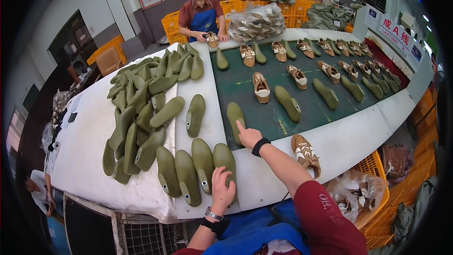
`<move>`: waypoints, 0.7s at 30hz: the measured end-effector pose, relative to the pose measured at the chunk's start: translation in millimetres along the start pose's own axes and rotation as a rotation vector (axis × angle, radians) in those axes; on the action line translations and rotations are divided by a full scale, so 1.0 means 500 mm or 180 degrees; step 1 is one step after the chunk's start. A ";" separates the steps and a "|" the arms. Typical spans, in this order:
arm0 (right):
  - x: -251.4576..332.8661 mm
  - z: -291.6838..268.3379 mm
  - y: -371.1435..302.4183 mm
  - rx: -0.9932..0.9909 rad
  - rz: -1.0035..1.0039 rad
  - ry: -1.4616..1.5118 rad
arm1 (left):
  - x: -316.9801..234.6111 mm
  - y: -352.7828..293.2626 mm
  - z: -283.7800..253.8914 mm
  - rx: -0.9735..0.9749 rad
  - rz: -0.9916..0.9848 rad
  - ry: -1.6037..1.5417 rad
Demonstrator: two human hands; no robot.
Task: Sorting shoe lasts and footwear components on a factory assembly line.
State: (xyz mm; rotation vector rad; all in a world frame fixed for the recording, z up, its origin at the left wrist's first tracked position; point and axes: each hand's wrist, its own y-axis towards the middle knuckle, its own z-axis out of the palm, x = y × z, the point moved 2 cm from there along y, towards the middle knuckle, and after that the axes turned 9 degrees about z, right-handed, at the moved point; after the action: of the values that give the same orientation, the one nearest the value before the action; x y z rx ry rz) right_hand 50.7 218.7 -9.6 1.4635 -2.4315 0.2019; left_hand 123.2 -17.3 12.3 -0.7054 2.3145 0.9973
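Observation:
My right hand (248,135) is at the near left corner of the green conveyor belt (257,131), its index finger stretched onto an olive-green shoe last (233,113) and its other fingers folded by the heel end. On the white ledge, my left hand (222,190) lies loosely bent over the heel part of another shoe last (223,153), with its fingers somewhat apart. Three more lasts stand to its left in a row, including a last (203,163) right beside it. A brown and white sneaker (305,153) lies on the ledge, right of my right forearm.
A heap of shoe lasts (141,94) covers part of the white cloth-topped table (85,160). Sneakers and lasts line the belt. Across it, a person (200,14) in a blue apron handles a sneaker (212,39) near a bag of shoes (257,22). An orange crate (377,170) stands at right.

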 end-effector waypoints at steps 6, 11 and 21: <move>-0.020 0.000 -0.013 0.0451 -0.0251 0.0434 | 0.002 0.007 0.000 0.0004 -0.0060 -0.0033; -0.092 -0.086 -0.137 0.0150 -0.0597 0.0673 | 0.003 -0.003 0.001 0.0013 -0.0027 0.0026; -0.233 -0.321 -0.346 -0.0100 -0.0086 0.1013 | -0.001 -0.004 0.001 0.0125 -0.0049 -0.0007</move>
State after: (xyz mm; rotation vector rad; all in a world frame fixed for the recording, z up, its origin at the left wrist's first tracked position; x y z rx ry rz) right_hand 282.7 278.1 99.3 1.3352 -2.1498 0.3597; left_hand 125.3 -18.0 11.4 -0.7049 2.3168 0.9429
